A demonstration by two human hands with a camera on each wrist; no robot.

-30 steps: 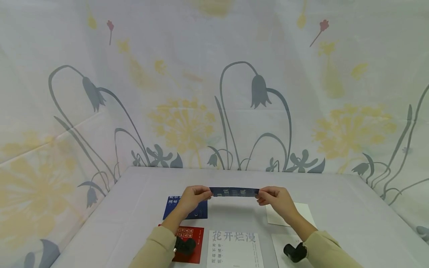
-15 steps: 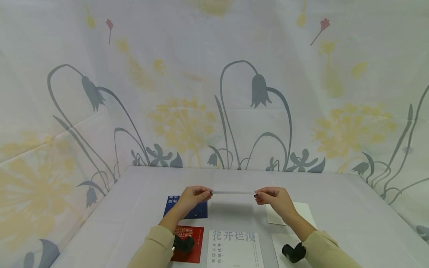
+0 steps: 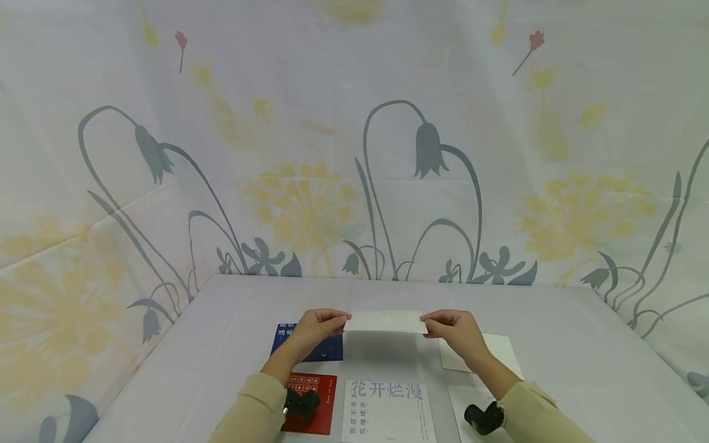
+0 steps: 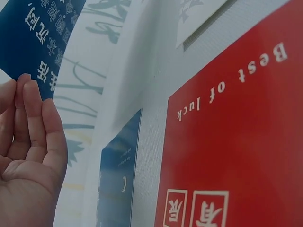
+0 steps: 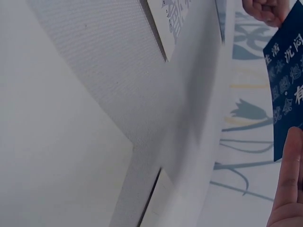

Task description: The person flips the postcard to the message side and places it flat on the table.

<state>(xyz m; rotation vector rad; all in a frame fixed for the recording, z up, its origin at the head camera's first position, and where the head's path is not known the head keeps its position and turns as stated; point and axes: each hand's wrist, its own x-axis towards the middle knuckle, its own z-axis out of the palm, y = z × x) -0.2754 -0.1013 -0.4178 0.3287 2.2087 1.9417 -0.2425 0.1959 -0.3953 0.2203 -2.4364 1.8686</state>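
Note:
A postcard (image 3: pixel 384 322) hangs level above the table, its plain white face turned up in the head view. My left hand (image 3: pixel 317 330) pinches its left edge and my right hand (image 3: pixel 457 332) its right edge. Both wrist views show the card's underside: dark blue with white characters, on the card (image 4: pixel 35 35) by the left hand (image 4: pixel 33 156) and on the card (image 5: pixel 286 80) above the right hand (image 5: pixel 289 182). Below the left arm lie a blue card (image 3: pixel 327 351) and a red card (image 3: pixel 324 403), the latter partly hidden by the wrist camera.
On the white table (image 3: pixel 183 369), a white card with grey characters (image 3: pixel 388 415) lies front and centre. Two blank off-white cards, a far one (image 3: pixel 501 351) and a near one (image 3: pixel 460 409), lie partly under the right arm. A flower-printed cloth (image 3: pixel 332 154) stands behind.
The held postcard has turned over between both hands: its dark blue printed face showed first, then its thin edge, now its white face. The hands have stayed in nearly the same place.

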